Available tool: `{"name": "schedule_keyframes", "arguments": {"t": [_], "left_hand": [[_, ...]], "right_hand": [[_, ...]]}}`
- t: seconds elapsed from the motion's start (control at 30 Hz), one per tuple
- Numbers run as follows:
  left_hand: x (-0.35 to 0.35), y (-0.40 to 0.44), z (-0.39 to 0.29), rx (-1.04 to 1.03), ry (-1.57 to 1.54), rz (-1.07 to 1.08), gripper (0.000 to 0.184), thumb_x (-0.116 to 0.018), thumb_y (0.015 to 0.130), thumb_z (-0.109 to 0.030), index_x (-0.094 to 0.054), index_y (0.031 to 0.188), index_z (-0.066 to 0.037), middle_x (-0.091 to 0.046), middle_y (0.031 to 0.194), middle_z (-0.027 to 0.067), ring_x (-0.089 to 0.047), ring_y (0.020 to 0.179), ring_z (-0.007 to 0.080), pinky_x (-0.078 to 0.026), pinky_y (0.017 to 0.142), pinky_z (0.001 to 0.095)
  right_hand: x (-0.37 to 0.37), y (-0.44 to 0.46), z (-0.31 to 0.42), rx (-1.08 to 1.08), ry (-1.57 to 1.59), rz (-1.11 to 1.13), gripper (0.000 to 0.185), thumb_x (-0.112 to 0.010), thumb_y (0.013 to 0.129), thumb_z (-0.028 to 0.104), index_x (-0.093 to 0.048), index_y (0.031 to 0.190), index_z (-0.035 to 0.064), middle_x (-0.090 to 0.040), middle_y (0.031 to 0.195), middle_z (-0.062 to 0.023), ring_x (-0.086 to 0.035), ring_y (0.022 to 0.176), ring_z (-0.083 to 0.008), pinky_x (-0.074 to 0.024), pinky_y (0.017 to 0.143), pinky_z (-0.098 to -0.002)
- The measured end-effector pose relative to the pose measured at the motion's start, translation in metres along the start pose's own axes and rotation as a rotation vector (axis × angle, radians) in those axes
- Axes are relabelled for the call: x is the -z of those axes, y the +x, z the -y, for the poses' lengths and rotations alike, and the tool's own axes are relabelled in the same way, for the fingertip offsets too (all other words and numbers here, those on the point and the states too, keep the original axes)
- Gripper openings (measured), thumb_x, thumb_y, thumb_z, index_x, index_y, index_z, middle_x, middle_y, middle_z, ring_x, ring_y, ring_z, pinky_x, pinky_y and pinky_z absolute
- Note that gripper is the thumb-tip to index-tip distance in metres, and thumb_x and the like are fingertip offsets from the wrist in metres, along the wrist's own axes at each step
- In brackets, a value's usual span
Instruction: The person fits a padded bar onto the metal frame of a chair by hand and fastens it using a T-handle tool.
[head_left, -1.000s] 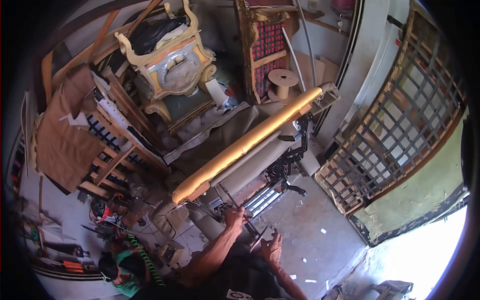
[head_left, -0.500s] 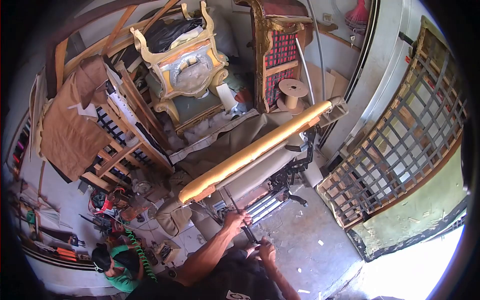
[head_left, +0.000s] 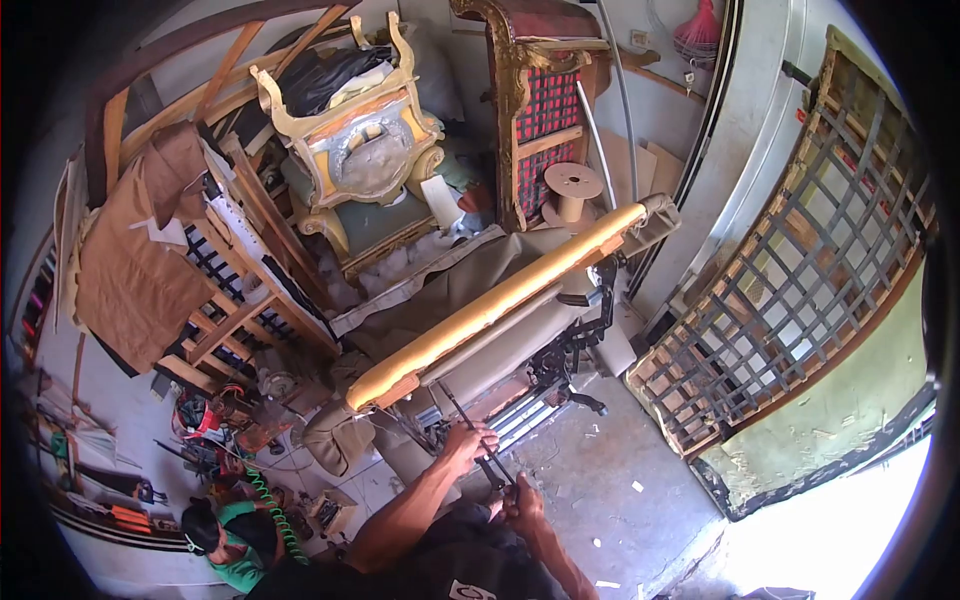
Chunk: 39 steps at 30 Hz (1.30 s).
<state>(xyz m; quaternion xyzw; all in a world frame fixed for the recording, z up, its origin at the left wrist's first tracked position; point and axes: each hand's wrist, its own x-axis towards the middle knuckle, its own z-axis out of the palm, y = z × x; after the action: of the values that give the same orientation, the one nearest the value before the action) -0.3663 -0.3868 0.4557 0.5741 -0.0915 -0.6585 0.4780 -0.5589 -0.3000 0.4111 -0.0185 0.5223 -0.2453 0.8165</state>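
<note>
My left hand (head_left: 468,446) is closed around a long thin dark rod (head_left: 456,405), which slants up toward the underside of the chair. Lower and to the right, my right hand (head_left: 523,506) is closed at the rod's near end; dark bars show between the hands, their exact form unclear. Before me stands a tipped recliner (head_left: 490,345) in grey-brown upholstery, its black metal mechanism (head_left: 560,350) exposed. A long strip of yellow foam (head_left: 490,310) runs along its upper edge. The rod's far tip is near the frame below the foam.
A webbed seat frame (head_left: 790,270) leans on the right. Behind are a gilded chair frame (head_left: 370,150), a carved frame (head_left: 535,120) and a cardboard spool (head_left: 572,185). Tools and a green coiled hose (head_left: 275,510) lie left, near another person in green (head_left: 235,545).
The whole view has shifted slightly, so the furniture appears a little further left. My right hand has moved slightly closer to my left; both keep their grip.
</note>
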Motion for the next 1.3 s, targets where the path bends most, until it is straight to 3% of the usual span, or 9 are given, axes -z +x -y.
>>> {"name": "schedule_keyframes", "arguments": {"t": [0.1, 0.23, 0.4, 0.5, 0.67, 0.77, 0.9, 1.07, 1.3], "left_hand": [[0.000, 0.004, 0.005, -0.086, 0.089, -0.078, 0.011, -0.062, 0.093, -0.007, -0.056, 0.097, 0.001, -0.067, 0.089, 0.0178, -0.072, 0.074, 0.0271, -0.063, 0.064, 0.0420], [-0.009, -0.012, -0.005, -0.152, 0.158, -0.172, 0.028, -0.077, 0.084, -0.014, -0.054, 0.084, 0.001, -0.066, 0.083, 0.0158, -0.071, 0.065, 0.0270, -0.062, 0.049, 0.0375], [-0.023, -0.020, -0.009, -0.222, 0.278, -0.307, 0.031, -0.077, 0.085, -0.017, -0.053, 0.091, 0.001, -0.060, 0.082, 0.0128, -0.070, 0.065, 0.0292, -0.064, 0.052, 0.0437], [-0.015, -0.015, -0.010, -0.184, 0.173, -0.207, 0.025, -0.072, 0.089, -0.013, -0.052, 0.098, 0.001, -0.063, 0.084, 0.0128, -0.069, 0.070, 0.0235, -0.063, 0.053, 0.0389], [-0.005, -0.009, -0.015, -0.004, -0.003, -0.017, 0.018, -0.057, 0.097, -0.010, -0.052, 0.110, 0.002, -0.066, 0.090, 0.0157, -0.071, 0.074, 0.0290, -0.062, 0.063, 0.0403], [-0.005, -0.006, -0.013, -0.050, 0.072, -0.098, 0.019, -0.059, 0.096, -0.009, -0.055, 0.108, 0.006, -0.066, 0.088, 0.0161, -0.070, 0.072, 0.0275, -0.062, 0.062, 0.0378], [-0.012, -0.021, -0.016, -0.175, 0.032, -0.113, 0.018, -0.071, 0.089, -0.006, -0.057, 0.090, 0.006, -0.063, 0.081, 0.0119, -0.066, 0.064, 0.0205, -0.062, 0.057, 0.0355], [-0.007, -0.009, -0.008, -0.194, 0.080, -0.147, 0.022, -0.075, 0.086, -0.013, -0.056, 0.088, -0.002, -0.066, 0.083, 0.0136, -0.069, 0.068, 0.0263, -0.061, 0.056, 0.0408], [-0.024, -0.040, -0.022, -0.156, -0.095, 0.001, 0.007, -0.053, 0.099, -0.005, -0.050, 0.102, 0.001, -0.062, 0.084, 0.0141, -0.067, 0.069, 0.0238, -0.062, 0.064, 0.0370]], "right_hand": [[0.009, 0.015, -0.009, 0.453, -0.965, -0.341, 0.035, -0.055, 0.094, 0.032, -0.060, 0.109, 0.0005, -0.061, 0.073, -0.0145, -0.066, 0.066, -0.0315, -0.0530, 0.071, -0.0473], [-0.010, -0.051, -0.008, 0.815, -0.973, -0.487, 0.075, -0.069, 0.080, 0.017, -0.033, 0.145, 0.0051, -0.053, 0.124, -0.0198, -0.060, 0.108, -0.0336, -0.0497, 0.088, -0.0455], [-0.029, -0.051, -0.003, 1.170, -1.032, -0.573, 0.074, -0.070, 0.083, 0.024, -0.037, 0.146, 0.0049, -0.059, 0.113, -0.0200, -0.064, 0.099, -0.0387, -0.0517, 0.086, -0.0465], [-0.028, -0.029, 0.001, 0.376, -0.362, -0.087, 0.049, -0.053, 0.098, 0.045, -0.069, 0.101, -0.0011, -0.063, 0.066, -0.0085, -0.067, 0.069, -0.0290, -0.0556, 0.068, -0.0402], [-0.003, -0.004, 0.003, 0.093, 0.079, 0.281, 0.053, -0.047, 0.100, 0.046, -0.066, 0.102, -0.0029, -0.071, 0.081, -0.0132, -0.067, 0.065, -0.0247, -0.0553, 0.063, -0.0394], [-0.003, -0.007, -0.001, 0.648, -0.879, -0.528, 0.047, -0.058, 0.095, 0.038, -0.059, 0.118, -0.0029, -0.062, 0.081, -0.0125, -0.066, 0.083, -0.0264, -0.0569, 0.066, -0.0367], [0.002, -0.033, -0.011, 1.106, -1.046, -0.382, 0.080, -0.071, 0.077, 0.000, -0.031, 0.146, 0.0008, -0.045, 0.127, -0.0241, -0.058, 0.111, -0.0360, -0.0561, 0.082, -0.0422], [-0.030, -0.042, -0.009, 1.368, -1.194, -0.672, 0.086, -0.073, 0.079, 0.010, -0.026, 0.151, 0.0040, -0.052, 0.125, -0.0249, -0.059, 0.108, -0.0405, -0.0508, 0.091, -0.0469], [-0.026, -0.023, 0.014, 0.245, 0.152, 0.242, 0.058, -0.050, 0.101, 0.047, -0.055, 0.119, -0.0072, -0.070, 0.086, -0.0102, -0.070, 0.083, -0.0257, -0.0545, 0.071, -0.0363]]}}
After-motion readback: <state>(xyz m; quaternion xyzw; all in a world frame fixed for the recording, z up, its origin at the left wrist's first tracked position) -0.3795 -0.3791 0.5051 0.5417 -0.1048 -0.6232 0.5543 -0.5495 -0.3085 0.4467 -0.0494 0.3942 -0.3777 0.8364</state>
